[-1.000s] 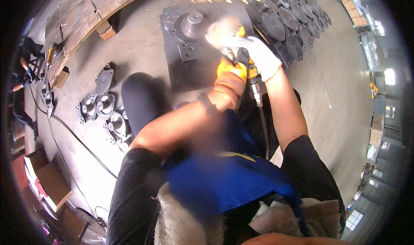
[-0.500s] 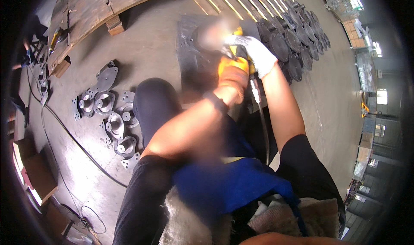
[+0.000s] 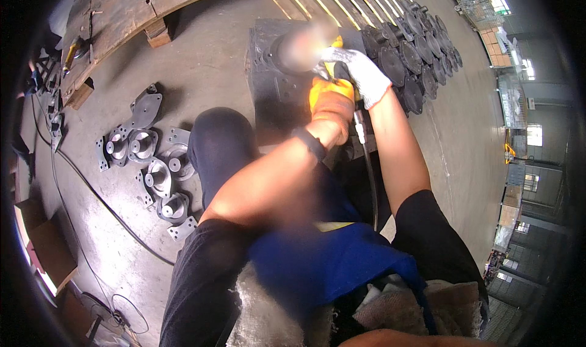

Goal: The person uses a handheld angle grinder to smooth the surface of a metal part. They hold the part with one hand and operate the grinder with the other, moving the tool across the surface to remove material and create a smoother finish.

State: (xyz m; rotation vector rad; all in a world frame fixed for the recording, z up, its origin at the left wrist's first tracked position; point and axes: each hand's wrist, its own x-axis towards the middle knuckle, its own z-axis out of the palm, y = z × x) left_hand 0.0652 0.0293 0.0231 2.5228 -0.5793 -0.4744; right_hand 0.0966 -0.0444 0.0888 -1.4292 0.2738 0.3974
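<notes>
At one o'clock from the middle of the view, the left hand (image 3: 333, 98), in an orange and yellow glove, has its fingers wrapped round the grip of a yellow tool (image 3: 337, 41); little gap shows between them. The right hand (image 3: 365, 75), in a white glove, folds its fingers over the same tool from its two o'clock side, though their tips are hard to make out. A blurred patch hides the tool's front end, which points toward a round dark part (image 3: 279, 55) at twelve o'clock, on a dark block (image 3: 274, 112). A hose (image 3: 371, 182) leaves the tool toward six o'clock. At nine o'clock, a cluster of grey metal parts (image 3: 152, 157) lies on the floor. Rows of dark round plates (image 3: 421, 60) fill one to two o'clock, and a wooden platform (image 3: 122, 17) spans ten to eleven.
</notes>
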